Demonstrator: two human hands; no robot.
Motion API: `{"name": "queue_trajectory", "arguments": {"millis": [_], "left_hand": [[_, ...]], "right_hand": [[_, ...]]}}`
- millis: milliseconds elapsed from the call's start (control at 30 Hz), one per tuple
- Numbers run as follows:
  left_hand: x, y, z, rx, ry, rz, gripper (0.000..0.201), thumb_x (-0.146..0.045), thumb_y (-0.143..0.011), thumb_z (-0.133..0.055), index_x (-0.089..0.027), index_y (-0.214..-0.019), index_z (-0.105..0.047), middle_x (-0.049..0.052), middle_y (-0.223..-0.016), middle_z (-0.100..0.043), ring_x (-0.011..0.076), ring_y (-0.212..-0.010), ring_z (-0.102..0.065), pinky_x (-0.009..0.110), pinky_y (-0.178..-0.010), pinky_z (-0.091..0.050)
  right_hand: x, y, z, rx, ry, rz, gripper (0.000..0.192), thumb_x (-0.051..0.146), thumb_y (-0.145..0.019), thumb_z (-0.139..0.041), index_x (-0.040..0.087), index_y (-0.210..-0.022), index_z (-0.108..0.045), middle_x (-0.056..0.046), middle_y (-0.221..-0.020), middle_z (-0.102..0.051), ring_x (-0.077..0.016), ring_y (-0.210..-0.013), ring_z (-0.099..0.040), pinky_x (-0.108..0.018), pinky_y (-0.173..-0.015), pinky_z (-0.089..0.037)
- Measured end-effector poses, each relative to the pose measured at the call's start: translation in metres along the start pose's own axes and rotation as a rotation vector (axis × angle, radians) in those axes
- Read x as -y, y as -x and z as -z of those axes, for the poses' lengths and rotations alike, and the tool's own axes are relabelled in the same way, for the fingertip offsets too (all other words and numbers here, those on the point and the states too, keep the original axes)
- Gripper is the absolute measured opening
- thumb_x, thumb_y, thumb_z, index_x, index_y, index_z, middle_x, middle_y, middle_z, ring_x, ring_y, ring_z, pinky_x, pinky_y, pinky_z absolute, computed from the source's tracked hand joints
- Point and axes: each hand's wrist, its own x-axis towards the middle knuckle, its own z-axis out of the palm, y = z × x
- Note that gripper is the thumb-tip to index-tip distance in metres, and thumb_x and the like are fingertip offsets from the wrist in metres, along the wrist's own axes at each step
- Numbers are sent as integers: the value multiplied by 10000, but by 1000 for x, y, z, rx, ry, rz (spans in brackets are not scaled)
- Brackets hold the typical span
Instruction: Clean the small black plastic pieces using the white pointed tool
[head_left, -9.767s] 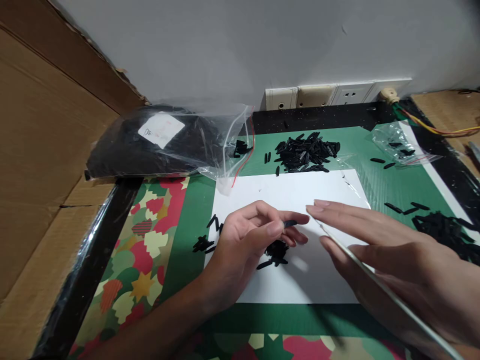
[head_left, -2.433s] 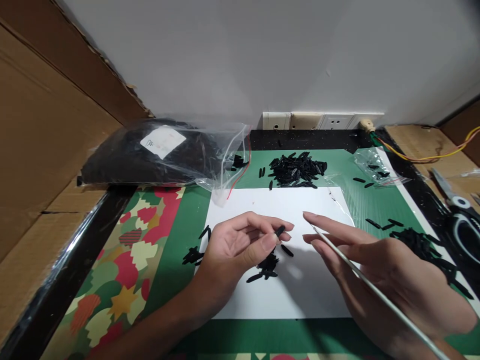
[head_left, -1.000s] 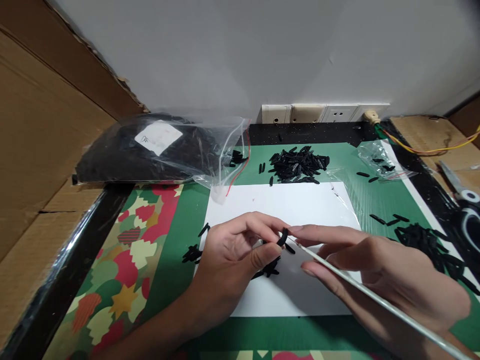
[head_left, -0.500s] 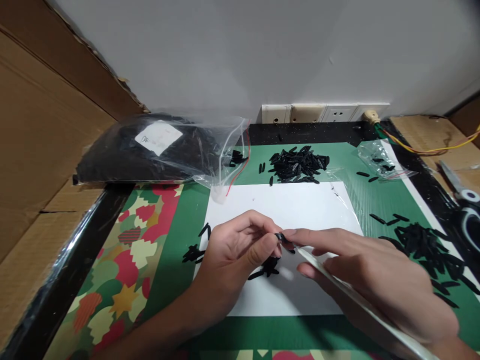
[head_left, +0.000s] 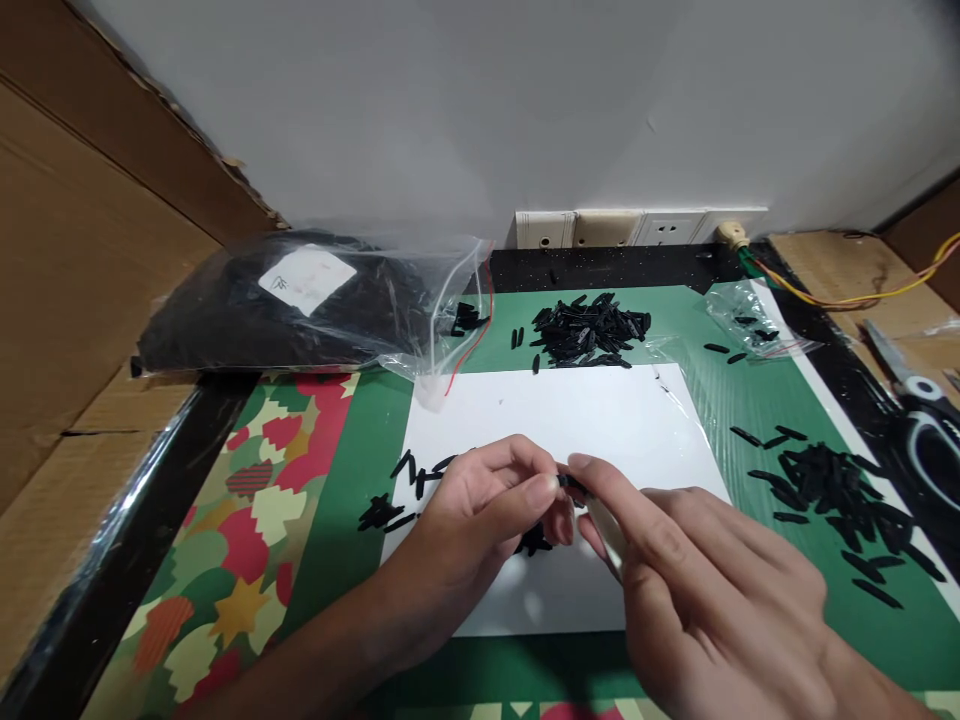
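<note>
A small black piece (head_left: 571, 486) sits pinched between both hands over the white sheet (head_left: 600, 420). The left hand (head_left: 487, 505) grips it with thumb and fingers; the right hand (head_left: 690, 570) meets it fingertip-first, clasping a thin pale rod (head_left: 606, 528). Matte, slim, oblong black bits form a far pile (head_left: 589, 330) and a right pile (head_left: 832, 480) on ribbed green mat (head_left: 750, 400).

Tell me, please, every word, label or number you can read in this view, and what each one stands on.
White label on the clear bag of black parts: faint handwritten marks, too small and blurred to read.
Wall sockets: no readable print.
Scissors: no lettering visible.
Nothing else bears any text.
</note>
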Motion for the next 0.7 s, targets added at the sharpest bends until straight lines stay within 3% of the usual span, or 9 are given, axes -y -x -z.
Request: {"name": "queue_trajectory", "arguments": {"millis": [133, 267, 367, 467, 567, 700], "left_hand": [[3, 1, 6, -16, -48, -21, 174, -333, -979, -818, -183, -943, -737, 29, -868, -795, 109, -828, -719, 201, -826, -547], [3, -2, 9, -139, -183, -183, 127, -285, -947, -853, -202, -896, -771, 28, -1011, -814, 111, -859, -751, 209, -851, -586], [1, -4, 8, -206, -225, -252, 141, -283, -918, -881, -194, -866, -785, 52, -1015, -818, 140, -847, -776, 245, -850, -619], [3, -4, 7, -229, -258, -258, 145, -275, -889, -909, -185, -854, -801, 50, -929, -809, 145, -827, -781, 243, -852, -624], [5, -2, 9, -227, -250, -251, 134, -268, -885, -915, -192, -859, -807, 30, -820, -784, 144, -859, -778, 225, -874, -614], [7, -1, 12, -192, -213, -240, 84, -244, -918, -885, -209, -894, -813, 12, -850, -780, 106, -835, -753, 198, -868, -601]], "right_hand": [[-14, 3, 4, 49, 5, 1, 364, -68, -899, -486, 218, -965, -701, -62, -927, -869, -154, -550, -698, -323, -491, -528], [-31, 6, 3, -53, -198, 1, 326, 4, -915, -714, 246, -791, -535, -105, -1196, -852, -173, -621, -718, -321, -493, -532], [-31, 7, 3, -46, -415, -171, 301, 37, -950, -722, 243, -837, -534, -78, -1181, -859, -180, -780, -785, -336, -688, -647], [-25, 7, 3, -13, -605, -330, 266, 59, -951, -763, 233, -864, -581, -44, -1191, -856, -202, -995, -830, -343, -855, -675], [-20, 6, 3, -18, -710, -420, 225, 90, -941, -801, 227, -872, -637, -37, -1184, -859, -217, -1054, -841, -321, -879, -689], [-20, 5, 2, -33, -708, -419, 211, 74, -911, -820, 215, -862, -671, -42, -1153, -865, -223, -1046, -849, -299, -873, -702]]}}
